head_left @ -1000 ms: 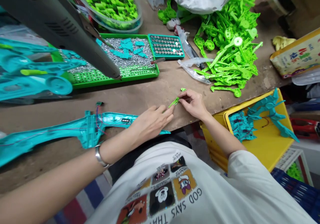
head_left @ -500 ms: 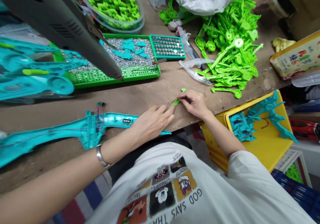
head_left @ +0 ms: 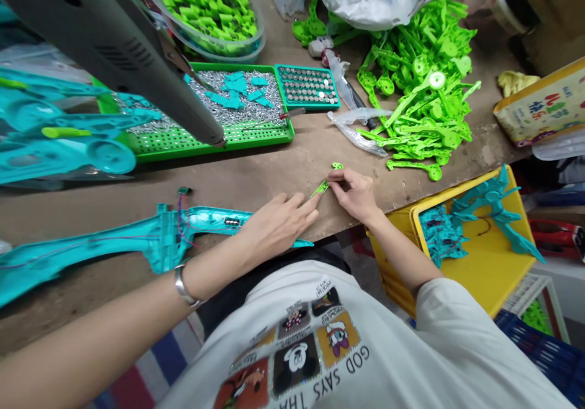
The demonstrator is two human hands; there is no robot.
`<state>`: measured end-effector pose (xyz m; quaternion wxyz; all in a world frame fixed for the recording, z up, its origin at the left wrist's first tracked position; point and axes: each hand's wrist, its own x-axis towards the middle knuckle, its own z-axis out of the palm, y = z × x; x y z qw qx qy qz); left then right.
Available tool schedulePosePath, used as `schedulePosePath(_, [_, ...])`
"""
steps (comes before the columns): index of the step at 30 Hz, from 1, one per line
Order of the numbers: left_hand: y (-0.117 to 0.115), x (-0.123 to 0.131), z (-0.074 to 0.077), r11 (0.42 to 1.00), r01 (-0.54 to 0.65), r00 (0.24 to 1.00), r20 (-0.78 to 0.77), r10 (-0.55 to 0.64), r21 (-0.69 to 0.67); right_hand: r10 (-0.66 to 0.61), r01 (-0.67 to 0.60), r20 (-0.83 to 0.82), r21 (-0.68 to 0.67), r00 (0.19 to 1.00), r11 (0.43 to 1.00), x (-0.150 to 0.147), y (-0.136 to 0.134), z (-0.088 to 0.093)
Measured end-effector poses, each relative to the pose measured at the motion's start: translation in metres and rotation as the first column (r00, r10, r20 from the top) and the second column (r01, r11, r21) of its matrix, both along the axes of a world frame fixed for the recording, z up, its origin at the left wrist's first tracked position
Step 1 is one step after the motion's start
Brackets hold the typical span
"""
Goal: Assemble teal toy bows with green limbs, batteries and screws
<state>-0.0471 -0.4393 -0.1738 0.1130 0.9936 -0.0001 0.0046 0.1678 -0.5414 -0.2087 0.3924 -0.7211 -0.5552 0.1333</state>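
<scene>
A small lime-green plastic part (head_left: 322, 188) lies on the bench between my two hands. My right hand (head_left: 355, 194) pinches at its upper end, thumb against fingers, partly covering it; a rounded green tip shows just beyond the fingers. My left hand (head_left: 284, 221) lies flat, fingers stretched out, with fingertips at the part's lower end. Under and beside the left hand is a turquoise plastic sword-shaped half shell (head_left: 150, 238), open side up, with thin wires and a small circuit board (head_left: 184, 191). Whether the right fingers hold anything else is hidden.
A green tray (head_left: 210, 147) holds screws and turquoise pieces, beside a turquoise tray of button cells (head_left: 307, 86). A grey electric screwdriver (head_left: 150, 61) hangs above. Lime-green parts (head_left: 425, 104) are heaped at the back right. A yellow bin (head_left: 484, 275) stands by the bench edge.
My right hand has shifted very slightly at the green part. My left hand and the other things stay where they were.
</scene>
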Motion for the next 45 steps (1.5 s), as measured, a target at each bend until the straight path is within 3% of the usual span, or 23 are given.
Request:
schedulePosePath(4, [0.001, 0.0, 0.0, 1.0, 0.004, 1.0, 0.009, -0.004, -0.01, 0.037, -0.038, -0.017, -0.044, 0.999, 0.998, 0.007, 0.006, 0.006])
schedulePosePath(9, [0.002, -0.001, -0.002, 0.996, 0.026, 1.0, -0.001, -0.026, 0.082, 0.119, -0.111, 0.122, -0.068, 0.985, 0.991, 0.009, 0.006, 0.01])
schedulePosePath(16, [0.003, -0.001, 0.001, 0.981, 0.07, 0.997, -0.05, -0.062, 0.179, 0.094, -0.083, 0.278, -0.051, 0.956, 0.995, 0.0, -0.002, 0.002])
schedulePosePath(25, [0.002, 0.001, -0.002, 0.975, 0.086, 0.995, -0.057, -0.076, 0.205, 0.145, -0.135, 0.569, -0.061, 0.809, 0.989, -0.012, -0.02, -0.011])
schedulePosePath(29, [0.003, -0.002, -0.002, 0.979, 0.064, 0.996, -0.067, -0.052, 0.196, 0.142, -0.126, 0.479, -0.064, 0.866, 0.99, -0.011, -0.026, -0.009])
schedulePosePath(32, [0.004, -0.01, -0.002, 0.991, -0.024, 0.999, -0.028, 0.028, 0.133, 0.128, -0.131, 0.299, -0.011, 0.946, 0.991, -0.009, -0.03, -0.004])
schedulePosePath(36, [-0.004, -0.027, -0.001, 0.979, -0.201, 0.975, 0.088, 0.203, -0.027, 0.105, -0.129, 0.232, 0.091, 0.967, 0.988, -0.016, -0.032, 0.001])
schedulePosePath(38, [-0.016, -0.036, -0.001, 0.936, -0.334, 0.924, 0.16, 0.348, -0.11, 0.156, -0.185, 0.214, 0.124, 0.964, 0.975, -0.023, -0.031, 0.0])
schedulePosePath(41, [-0.046, -0.042, -0.002, 0.813, -0.554, 0.781, 0.226, 0.582, -0.177, 0.245, -0.272, 0.184, 0.136, 0.952, 0.953, -0.033, -0.026, -0.001])
schedulePosePath(45, [-0.08, -0.03, -0.004, 0.715, -0.693, 0.691, 0.194, 0.696, -0.093, 0.321, -0.339, 0.184, 0.076, 0.929, 0.938, -0.037, -0.016, -0.002])
